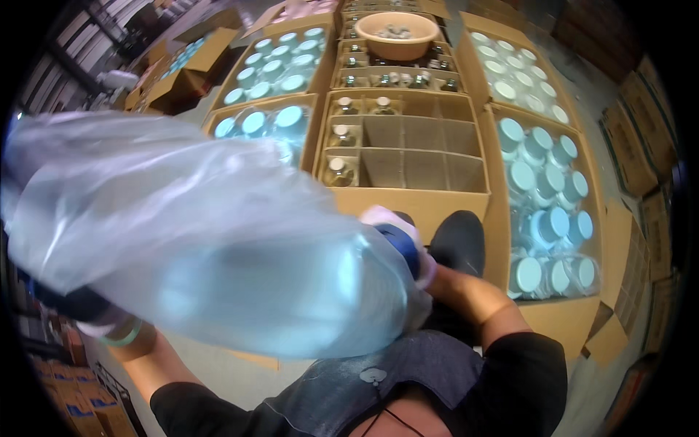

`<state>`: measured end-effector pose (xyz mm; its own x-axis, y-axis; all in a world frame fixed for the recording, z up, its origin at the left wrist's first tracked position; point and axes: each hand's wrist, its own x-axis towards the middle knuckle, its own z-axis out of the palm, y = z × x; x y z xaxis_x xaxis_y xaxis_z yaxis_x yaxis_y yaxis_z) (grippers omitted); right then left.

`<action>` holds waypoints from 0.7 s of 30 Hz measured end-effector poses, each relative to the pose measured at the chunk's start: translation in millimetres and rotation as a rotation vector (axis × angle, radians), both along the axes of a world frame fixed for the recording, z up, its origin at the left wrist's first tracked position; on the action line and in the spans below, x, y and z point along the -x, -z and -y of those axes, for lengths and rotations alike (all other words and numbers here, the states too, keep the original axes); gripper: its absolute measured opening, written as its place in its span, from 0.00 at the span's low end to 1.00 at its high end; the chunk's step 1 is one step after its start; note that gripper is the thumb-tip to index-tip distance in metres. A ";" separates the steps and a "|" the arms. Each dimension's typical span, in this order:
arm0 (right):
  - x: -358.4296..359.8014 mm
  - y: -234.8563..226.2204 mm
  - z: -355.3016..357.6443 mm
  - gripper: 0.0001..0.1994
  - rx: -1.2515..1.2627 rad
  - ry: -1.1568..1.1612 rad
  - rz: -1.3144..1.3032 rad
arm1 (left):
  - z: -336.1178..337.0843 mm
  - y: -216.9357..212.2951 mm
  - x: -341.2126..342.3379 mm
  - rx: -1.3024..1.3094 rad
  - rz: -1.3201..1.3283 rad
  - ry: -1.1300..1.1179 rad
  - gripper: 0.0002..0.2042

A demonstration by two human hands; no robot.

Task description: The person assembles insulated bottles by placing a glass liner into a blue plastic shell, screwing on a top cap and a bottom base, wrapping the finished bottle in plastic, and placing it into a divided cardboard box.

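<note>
A large clear plastic bag (240, 240) is stretched across my lap, blurred by motion. Something light blue shows through its lower part, but its shape is too smeared to name. My left hand (76, 306), in a dark blue glove with a pale cuff, holds the bag from beneath at the far left. At the opposite end, my right hand (402, 244), in a white and blue glove, grips it. The fingers of both are mostly hidden. Just beyond stands a divided carton (408, 200), with several glass bottles (338, 171) in its left and back compartments.
Cartons of blue-capped bottles (550, 182) stand at the right, with more bottles (273, 69) at the back left. A peach basin (397, 47) of small pieces rests on bottle cartons behind. Stacked boxes (637, 146) line the right side. My shoe (459, 240) is beside the divided carton.
</note>
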<state>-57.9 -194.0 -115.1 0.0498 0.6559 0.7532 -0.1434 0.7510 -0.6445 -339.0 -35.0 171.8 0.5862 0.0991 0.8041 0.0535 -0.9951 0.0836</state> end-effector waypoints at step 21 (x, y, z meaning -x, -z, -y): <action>-83.8 -5.1 184.8 0.30 0.396 0.459 -0.535 | 83.9 28.5 -194.5 0.519 0.197 0.452 0.22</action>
<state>25.9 -378.8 -110.0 0.6670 0.6955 0.2672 -0.2407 0.5405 -0.8062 -144.5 -119.0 143.2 0.5090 0.2790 0.8143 -0.4193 -0.7459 0.5176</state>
